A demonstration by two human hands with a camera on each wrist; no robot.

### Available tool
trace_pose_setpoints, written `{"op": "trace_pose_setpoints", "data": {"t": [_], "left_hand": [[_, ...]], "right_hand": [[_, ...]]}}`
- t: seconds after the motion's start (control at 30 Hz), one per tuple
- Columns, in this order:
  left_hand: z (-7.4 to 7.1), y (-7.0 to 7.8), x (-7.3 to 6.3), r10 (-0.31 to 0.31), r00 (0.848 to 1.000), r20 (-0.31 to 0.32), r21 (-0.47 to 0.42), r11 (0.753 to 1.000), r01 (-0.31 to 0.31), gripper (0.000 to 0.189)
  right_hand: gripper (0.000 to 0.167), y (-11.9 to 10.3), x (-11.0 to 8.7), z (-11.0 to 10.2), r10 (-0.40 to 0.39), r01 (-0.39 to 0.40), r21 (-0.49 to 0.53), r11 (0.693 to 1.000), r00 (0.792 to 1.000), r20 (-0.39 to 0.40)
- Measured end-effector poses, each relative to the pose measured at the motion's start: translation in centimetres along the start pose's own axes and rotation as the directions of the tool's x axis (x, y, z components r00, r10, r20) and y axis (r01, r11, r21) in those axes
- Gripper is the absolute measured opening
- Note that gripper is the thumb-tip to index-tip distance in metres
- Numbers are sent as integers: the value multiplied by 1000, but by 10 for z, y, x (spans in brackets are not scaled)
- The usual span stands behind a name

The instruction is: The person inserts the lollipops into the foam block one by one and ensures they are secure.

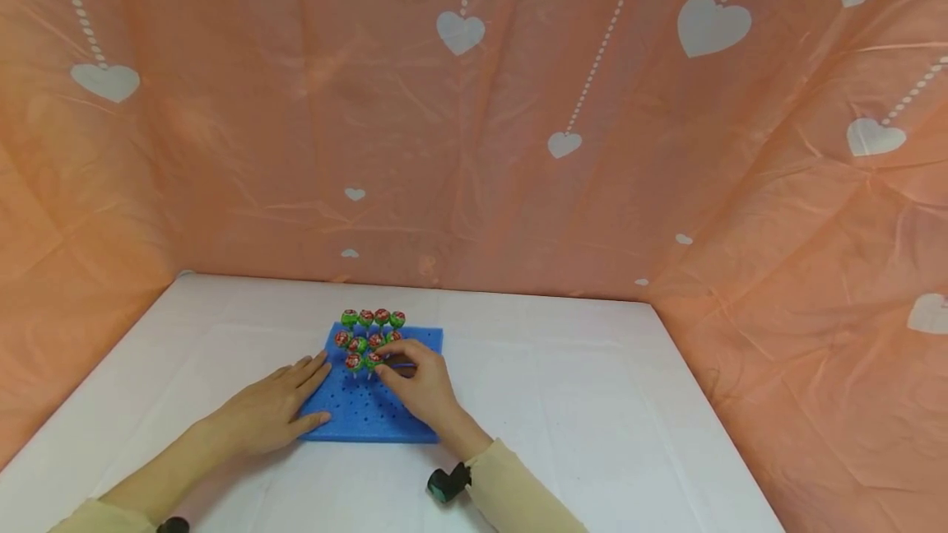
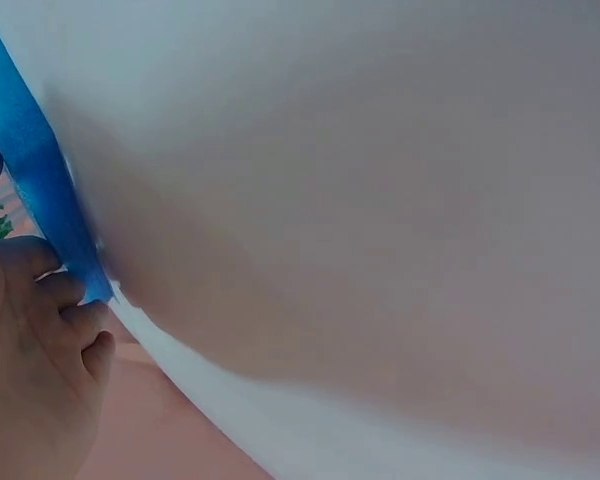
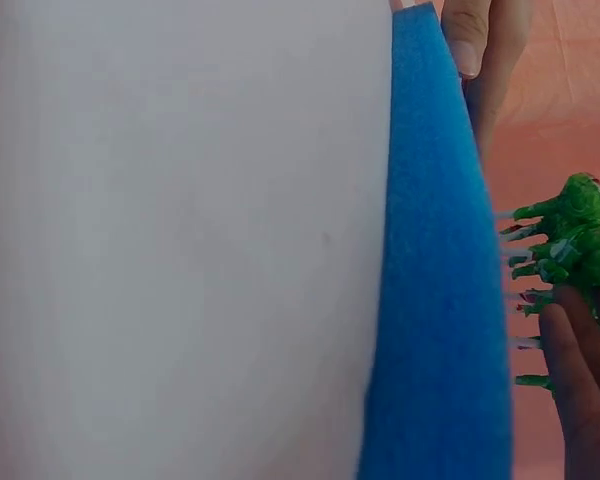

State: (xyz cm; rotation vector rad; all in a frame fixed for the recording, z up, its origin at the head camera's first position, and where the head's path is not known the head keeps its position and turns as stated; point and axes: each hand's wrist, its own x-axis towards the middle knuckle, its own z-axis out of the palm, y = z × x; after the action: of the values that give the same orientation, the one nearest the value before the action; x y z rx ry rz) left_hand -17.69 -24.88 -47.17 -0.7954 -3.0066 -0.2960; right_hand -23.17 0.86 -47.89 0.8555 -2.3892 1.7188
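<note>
A blue foam board [image 1: 351, 422] dotted with small holes lies on the table. Several lollipops [image 1: 366, 317] in green and red wrappers stand in rows toward its back, sticks down in the holes. My left hand [image 1: 277, 405] rests flat on the board's left edge, fingers stretched along it and thumb near the front corner. From the right, my right hand [image 1: 428, 385] pinches a lollipop [image 1: 374, 360] at the right of the front row between thumb and index finger. In the right wrist view, the fingers [image 3: 575, 370] reach up beside green lollipop heads [image 3: 580, 205]; the tips are partly hidden.
The white table [image 1: 563, 418] spreads around the board on all sides. Orange cloth with white hearts [image 1: 415, 146] hangs behind and at both sides. A small black device [image 1: 448, 484] sits at my right wrist, at the sleeve [image 1: 518, 488].
</note>
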Motion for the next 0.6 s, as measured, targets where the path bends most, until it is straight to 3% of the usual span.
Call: {"op": "trace_pose_setpoints", "data": {"t": [0.37, 0.6], "left_hand": [[-3, 0, 2, -28, 1000, 4, -1, 1000, 28, 84], [-3, 0, -1, -75, 995, -61, -11, 997, 74, 91]], "right_hand": [[29, -7, -6, -35, 3, -2, -37, 999, 1000, 26], [34, -4, -12, -76, -81, 75, -162, 984, 996, -31]]}}
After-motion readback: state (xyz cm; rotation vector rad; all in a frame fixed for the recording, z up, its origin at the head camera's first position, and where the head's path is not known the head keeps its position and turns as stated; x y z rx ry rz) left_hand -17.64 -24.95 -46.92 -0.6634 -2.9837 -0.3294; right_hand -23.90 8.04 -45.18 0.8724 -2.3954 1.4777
